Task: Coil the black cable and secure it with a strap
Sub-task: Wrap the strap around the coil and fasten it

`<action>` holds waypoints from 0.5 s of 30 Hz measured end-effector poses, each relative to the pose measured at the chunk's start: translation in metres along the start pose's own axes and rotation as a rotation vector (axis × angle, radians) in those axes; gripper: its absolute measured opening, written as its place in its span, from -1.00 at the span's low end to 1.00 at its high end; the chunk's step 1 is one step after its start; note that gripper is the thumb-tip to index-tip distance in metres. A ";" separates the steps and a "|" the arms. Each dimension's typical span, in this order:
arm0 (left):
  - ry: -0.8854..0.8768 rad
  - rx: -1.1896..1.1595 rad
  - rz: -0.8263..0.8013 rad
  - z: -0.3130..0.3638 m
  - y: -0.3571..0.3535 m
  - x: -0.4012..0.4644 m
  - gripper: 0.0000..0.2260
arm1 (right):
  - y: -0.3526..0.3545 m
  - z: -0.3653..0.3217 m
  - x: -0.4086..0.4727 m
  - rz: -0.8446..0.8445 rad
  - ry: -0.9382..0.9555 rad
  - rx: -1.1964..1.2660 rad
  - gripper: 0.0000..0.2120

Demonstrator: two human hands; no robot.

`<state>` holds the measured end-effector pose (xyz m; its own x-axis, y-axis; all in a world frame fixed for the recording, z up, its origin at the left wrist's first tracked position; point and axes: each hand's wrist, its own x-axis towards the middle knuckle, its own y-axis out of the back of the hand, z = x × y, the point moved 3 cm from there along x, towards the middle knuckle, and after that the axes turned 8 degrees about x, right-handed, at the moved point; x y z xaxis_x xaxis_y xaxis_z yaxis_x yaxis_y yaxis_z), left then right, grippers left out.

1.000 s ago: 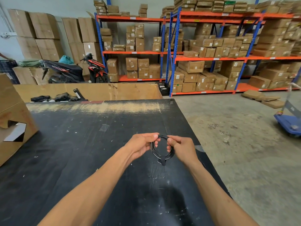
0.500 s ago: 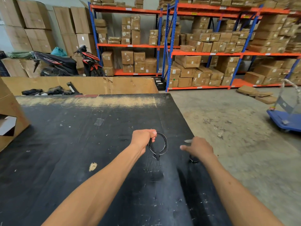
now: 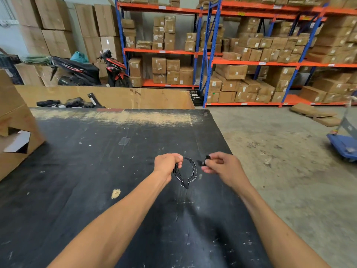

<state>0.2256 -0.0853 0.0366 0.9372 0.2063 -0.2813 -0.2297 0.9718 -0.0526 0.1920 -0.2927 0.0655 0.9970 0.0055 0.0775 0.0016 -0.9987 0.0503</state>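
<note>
Above the black table [image 3: 96, 171] we see the left hand [image 3: 167, 164] with its grip curled tight around the upper left side of the coiled black cable [image 3: 185, 171], which hangs as a ring with one connector end pointing down. Just beside it, the right hand [image 3: 222, 167] pinches a small black strap [image 3: 202, 161] between thumb and fingertips.
</note>
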 end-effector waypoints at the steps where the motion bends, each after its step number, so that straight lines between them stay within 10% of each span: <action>1: -0.004 -0.011 -0.002 0.001 0.000 0.000 -0.90 | -0.008 -0.007 -0.001 -0.043 0.019 0.046 -0.88; 9: -0.069 -0.055 -0.099 0.014 -0.002 -0.007 -0.93 | -0.037 -0.008 -0.011 -0.119 0.064 -0.206 -0.84; 15: -0.065 -0.071 -0.179 0.020 -0.008 -0.015 -0.92 | -0.041 -0.017 -0.018 0.027 0.528 -0.471 -0.82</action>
<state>0.2187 -0.0938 0.0602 0.9792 0.0401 -0.1987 -0.0737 0.9836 -0.1644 0.1724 -0.2507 0.0791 0.8253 0.1240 0.5509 -0.1748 -0.8716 0.4580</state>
